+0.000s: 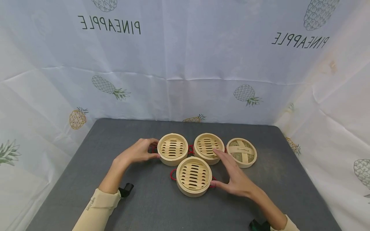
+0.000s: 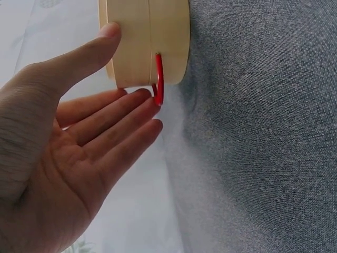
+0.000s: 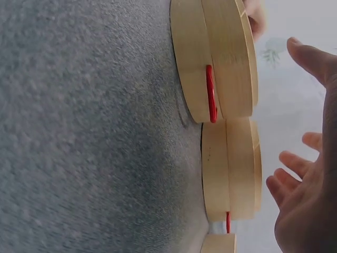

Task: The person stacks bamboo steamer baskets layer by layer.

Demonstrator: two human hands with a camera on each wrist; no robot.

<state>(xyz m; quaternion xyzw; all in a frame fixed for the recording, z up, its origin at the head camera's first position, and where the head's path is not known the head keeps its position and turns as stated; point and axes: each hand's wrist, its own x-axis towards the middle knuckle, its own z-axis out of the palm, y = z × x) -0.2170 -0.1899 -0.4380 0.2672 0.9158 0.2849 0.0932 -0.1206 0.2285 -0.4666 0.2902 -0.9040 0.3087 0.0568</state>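
Observation:
Three small round bamboo steamer baskets with slatted bottoms and red side loops stand together on the dark table: a back left basket (image 1: pixel 172 149), a back middle basket (image 1: pixel 208 148) and a front basket (image 1: pixel 194 176). My left hand (image 1: pixel 142 150) is at the left side of the back left basket. In the left wrist view its thumb tip rests on the basket wall (image 2: pixel 142 42), and the fairly straight fingers reach to the red loop (image 2: pixel 159 79). Above the right edges of the front and middle baskets, my right hand (image 1: pixel 235 176) spreads its thumb and fingers with nothing between them.
A woven bamboo lid (image 1: pixel 242 152) lies to the right of the back middle basket. The grey tabletop (image 1: pixel 156 208) extends around the group. Behind and beside it hangs white cloth (image 1: pixel 185 57) with pineapple prints.

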